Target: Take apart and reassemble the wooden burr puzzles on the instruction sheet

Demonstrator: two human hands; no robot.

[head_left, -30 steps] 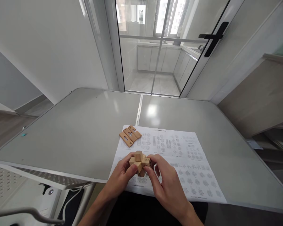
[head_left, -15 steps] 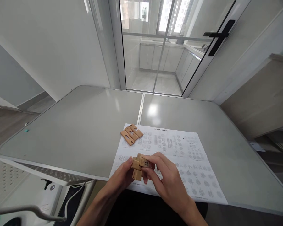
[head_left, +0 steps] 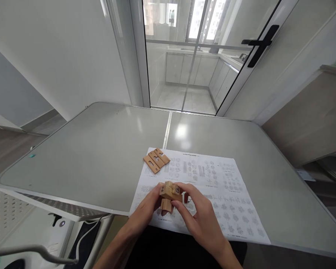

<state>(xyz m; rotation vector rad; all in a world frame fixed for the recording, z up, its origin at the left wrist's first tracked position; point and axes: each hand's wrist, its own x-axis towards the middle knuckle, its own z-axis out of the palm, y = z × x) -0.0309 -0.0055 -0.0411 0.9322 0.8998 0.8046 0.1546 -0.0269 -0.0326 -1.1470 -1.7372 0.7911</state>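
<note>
A wooden burr puzzle (head_left: 170, 191) of interlocked blocks, with dark letters on some faces, is held between both hands above the near part of a printed sheet (head_left: 212, 175). My left hand (head_left: 147, 207) is closed round its left side, some fingers hidden behind it. My right hand (head_left: 198, 213) grips the right side, thumb in front and index finger on top. Beyond the hands, several flat wooden pieces with cut-outs (head_left: 156, 160) lie side by side on the sheet's far left corner.
The grey folding table (head_left: 106, 149) has a seam down its middle. Behind it stands a glass door with a black handle (head_left: 260, 45). A white perforated panel (head_left: 8, 213) and a cable (head_left: 81, 239) are at the lower left. A small green bit (head_left: 32, 155) lies near the left edge.
The puzzle has been turned in the hands, so a second lettered face on its left now shows. The hands shifted slightly with it; the flat pieces and sheet stayed put.
</note>
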